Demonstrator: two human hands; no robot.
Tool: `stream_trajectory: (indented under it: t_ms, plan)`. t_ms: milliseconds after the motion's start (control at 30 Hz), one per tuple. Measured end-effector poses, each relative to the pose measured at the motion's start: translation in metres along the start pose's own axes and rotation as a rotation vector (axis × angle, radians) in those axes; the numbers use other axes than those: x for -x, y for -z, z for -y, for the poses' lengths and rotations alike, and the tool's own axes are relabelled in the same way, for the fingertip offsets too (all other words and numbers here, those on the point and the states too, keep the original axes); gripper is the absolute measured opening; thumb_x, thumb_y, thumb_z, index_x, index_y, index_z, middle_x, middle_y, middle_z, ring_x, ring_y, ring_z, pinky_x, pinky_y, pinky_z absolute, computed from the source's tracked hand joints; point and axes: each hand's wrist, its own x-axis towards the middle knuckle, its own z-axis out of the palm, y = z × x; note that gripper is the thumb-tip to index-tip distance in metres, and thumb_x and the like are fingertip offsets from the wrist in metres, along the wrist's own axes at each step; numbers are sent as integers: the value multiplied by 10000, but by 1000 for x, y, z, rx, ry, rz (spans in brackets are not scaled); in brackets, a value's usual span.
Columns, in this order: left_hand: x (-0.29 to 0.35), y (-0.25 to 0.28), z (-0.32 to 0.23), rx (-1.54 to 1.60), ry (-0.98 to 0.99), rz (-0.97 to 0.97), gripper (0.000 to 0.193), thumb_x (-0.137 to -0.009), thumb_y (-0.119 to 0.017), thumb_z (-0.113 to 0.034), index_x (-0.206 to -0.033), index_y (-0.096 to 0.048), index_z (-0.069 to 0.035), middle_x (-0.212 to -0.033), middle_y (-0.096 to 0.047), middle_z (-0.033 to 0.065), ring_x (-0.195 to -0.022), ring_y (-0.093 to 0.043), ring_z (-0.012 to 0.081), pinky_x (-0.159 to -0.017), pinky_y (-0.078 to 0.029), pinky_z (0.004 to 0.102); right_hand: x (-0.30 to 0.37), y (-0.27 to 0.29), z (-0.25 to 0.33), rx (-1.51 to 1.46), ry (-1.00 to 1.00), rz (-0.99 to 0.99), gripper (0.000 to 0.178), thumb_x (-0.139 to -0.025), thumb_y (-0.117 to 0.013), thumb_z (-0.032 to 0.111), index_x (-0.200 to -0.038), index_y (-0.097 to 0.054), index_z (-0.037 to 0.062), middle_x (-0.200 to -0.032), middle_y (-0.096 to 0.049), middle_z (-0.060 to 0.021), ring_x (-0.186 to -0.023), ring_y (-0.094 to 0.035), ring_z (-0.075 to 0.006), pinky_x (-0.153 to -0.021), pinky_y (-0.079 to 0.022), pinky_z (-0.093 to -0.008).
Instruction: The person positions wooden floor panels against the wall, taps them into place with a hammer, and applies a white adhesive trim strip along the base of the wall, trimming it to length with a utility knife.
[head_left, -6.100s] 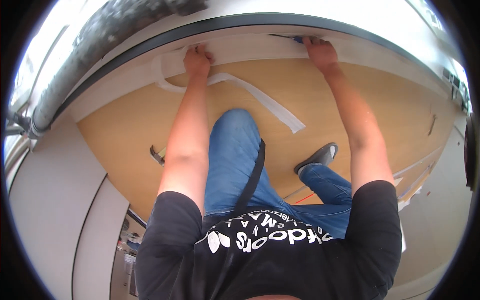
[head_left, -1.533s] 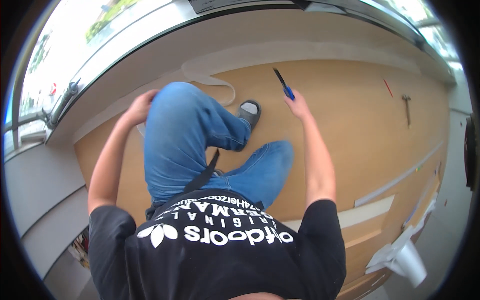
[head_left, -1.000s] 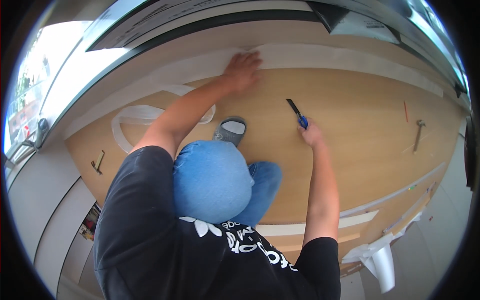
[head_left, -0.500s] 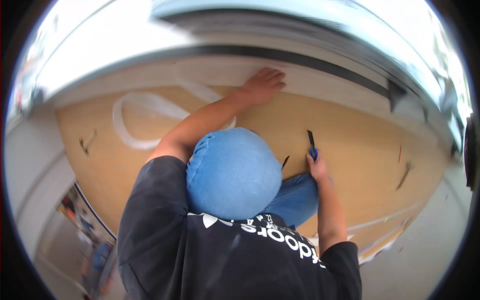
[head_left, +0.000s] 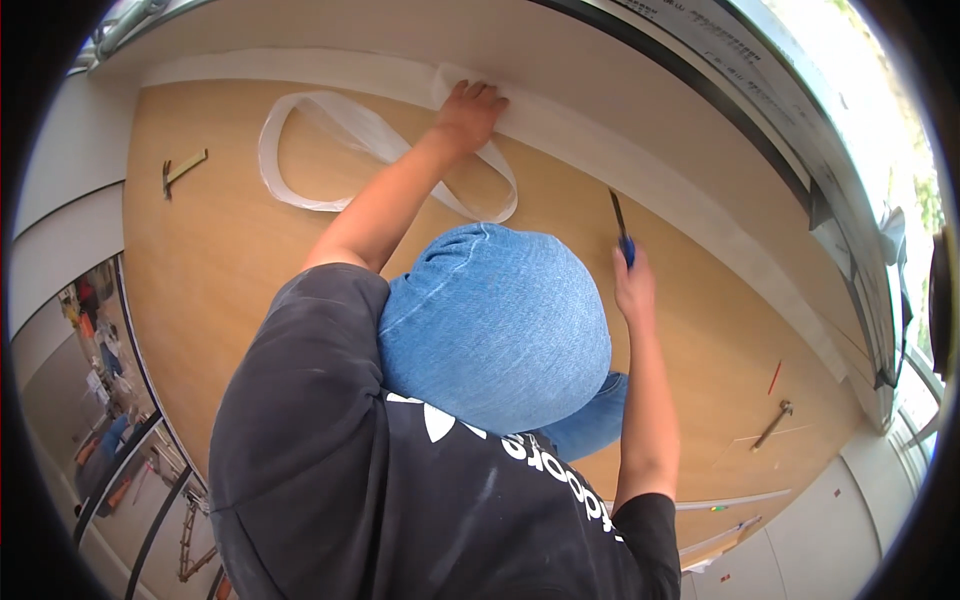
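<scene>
My left hand (head_left: 468,118) lies on a white strip (head_left: 570,150) at the far edge of a brown board (head_left: 560,210), fingers stretched out over it. A loose length of the same white material (head_left: 268,160) loops across the board beside my left forearm. In my closed right hand (head_left: 634,285) is a utility knife with a blue handle (head_left: 627,248) and a dark blade (head_left: 617,212). Its blade points away from me, the tip near the strip's inner edge; whether it touches is unclear. My bent knee in blue jeans (head_left: 500,325) rises between my arms.
One hammer (head_left: 168,178) lies on the board's left end, another hammer (head_left: 770,428) on the right, near a thin red stick (head_left: 774,377). Beyond the strip runs a pale panel with a dark edge (head_left: 690,70). Tools and clutter (head_left: 110,340) show at lower left.
My view has turned, bringing more of the board into sight. My right hand has moved the knife forward, closer to the white strip. My left hand still rests on the strip.
</scene>
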Motion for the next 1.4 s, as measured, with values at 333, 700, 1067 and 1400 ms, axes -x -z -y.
stream_trajectory:
  t_ms: [333, 700, 1067, 1400]
  plan:
    - [22, 7, 70, -255, 92, -65, 386, -909, -573, -148, -1289, -641, -140, -1362, -598, 32, -1377, -469, 208, -1192, -278, 603, -117, -68, 138, 312, 435, 54, 362, -1050, -513, 256, -1384, -527, 117, -1198, -651, -203, -1054, -662, -413, -864, -556, -520]
    - [8, 3, 97, -93, 257, -106, 345, -884, -594, -102, -1209, -688, -172, -1245, -658, -26, -1247, -543, 181, -1012, -414, 461, -191, -123, 178, 521, 621, -34, 349, -1007, -582, 253, -1350, -561, 194, -1102, -681, -112, -957, -701, -339, -786, -587, -476]
    - [-2, -7, 110, 47, 324, -273, 185, -889, -661, -221, -1067, -681, -176, -1062, -661, -7, -1094, -606, 231, -897, -469, 417, -216, -152, 184, 598, 740, -167, 403, -985, -511, 165, -1385, -548, 189, -1116, -684, -119, -978, -708, -328, -791, -604, -455]
    - [-9, -24, 102, 27, 346, -293, 194, -921, -657, -261, -1063, -607, -137, -1094, -629, 63, -1073, -617, 303, -867, -510, 470, -215, -135, 166, 729, 726, -200, 407, -957, -528, 139, -1357, -600, 166, -1029, -688, -135, -916, -715, -309, -758, -606, -445]
